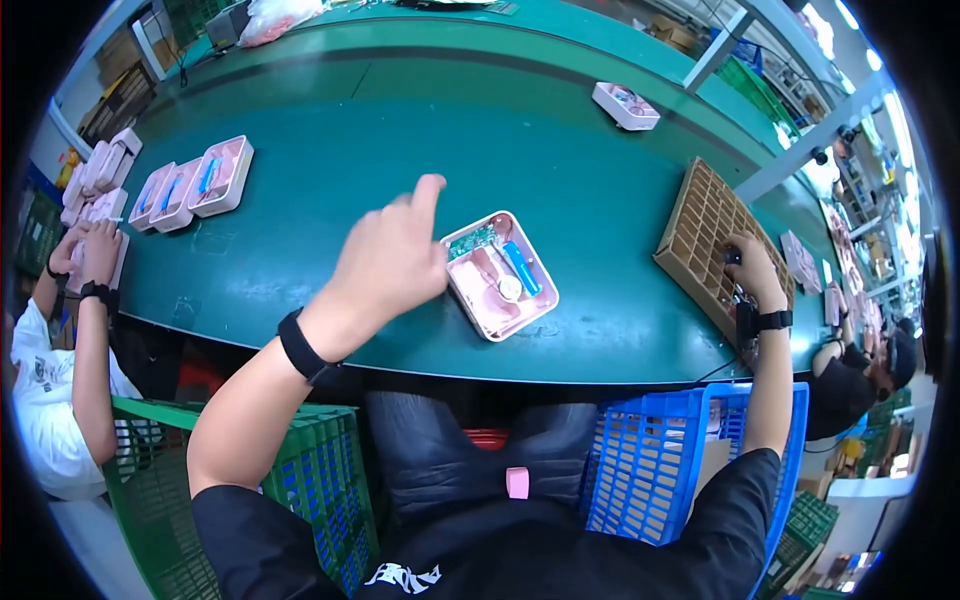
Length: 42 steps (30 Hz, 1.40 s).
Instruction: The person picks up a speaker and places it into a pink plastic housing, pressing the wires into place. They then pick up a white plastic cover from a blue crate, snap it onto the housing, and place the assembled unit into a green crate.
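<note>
A pale pink open housing (487, 318) lies on the green work surface in front of me. Inside it are a green circuit board (471, 243), a blue cylindrical cell (522, 267) and a round whitish part (510, 289) with wires. My left hand (393, 255) hovers at the housing's left edge, slightly blurred, its index finger stretched out and nothing visible in it. Over to the right, my right hand (757, 272) reaches into a divided cardboard box (706, 215), fingers closed round a small black part (733, 257).
Three pink housings (222, 178) stand in a row at left, near a co-worker's hands (95, 252). Another pink housing (627, 106) sits at the far right. Below the table edge are a green crate (318, 480) and a blue crate (645, 455). Another person (850, 385) works at right.
</note>
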Motion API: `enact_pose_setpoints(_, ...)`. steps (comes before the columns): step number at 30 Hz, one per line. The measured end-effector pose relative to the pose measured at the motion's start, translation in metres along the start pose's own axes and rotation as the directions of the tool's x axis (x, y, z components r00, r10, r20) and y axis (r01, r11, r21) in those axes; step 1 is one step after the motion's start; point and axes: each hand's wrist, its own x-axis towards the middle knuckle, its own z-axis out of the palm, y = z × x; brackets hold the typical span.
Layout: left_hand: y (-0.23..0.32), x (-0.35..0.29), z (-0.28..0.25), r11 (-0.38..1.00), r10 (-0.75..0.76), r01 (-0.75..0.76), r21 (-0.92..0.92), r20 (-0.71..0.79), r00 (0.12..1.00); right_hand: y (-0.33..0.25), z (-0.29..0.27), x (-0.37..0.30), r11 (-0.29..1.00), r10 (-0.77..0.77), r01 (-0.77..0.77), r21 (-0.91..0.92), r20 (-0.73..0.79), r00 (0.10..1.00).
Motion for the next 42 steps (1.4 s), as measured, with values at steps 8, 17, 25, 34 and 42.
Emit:
enact_pose_setpoints(8,0.006,-0.022,0.051,0.977,0.05,-0.064,-0.201,-0.076,0.996,-0.116,-0.037,0.0,0.942,-0.069,0.172,0.287,-0.338,0.939)
enact_pose_setpoints(17,-0.01,-0.004,0.046,0.967,0.248,-0.25,-0.052,-0.039,0.968,-0.174,-0.018,-0.016,0.913,-0.398,0.347,-0.215,-0.283,0.872)
enact_pose_setpoints(25,-0.004,-0.001,0.041,0.977,0.209,-0.208,-0.038,0.038,0.977,-0.054,0.005,0.008,0.984,-0.039,0.086,0.158,-0.281,0.959)
enact_pose_setpoints(34,-0.005,-0.003,0.041,0.976,0.216,-0.216,-0.021,-0.013,0.976,0.049,-0.025,0.058,0.983,0.183,-0.06,0.174,-0.899,0.398)
enact_pose_setpoints(42,-0.007,-0.006,0.04,0.977,0.214,-0.214,-0.018,0.02,0.977,0.151,-0.039,0.028,0.962,0.215,-0.26,0.08,-0.808,0.548)
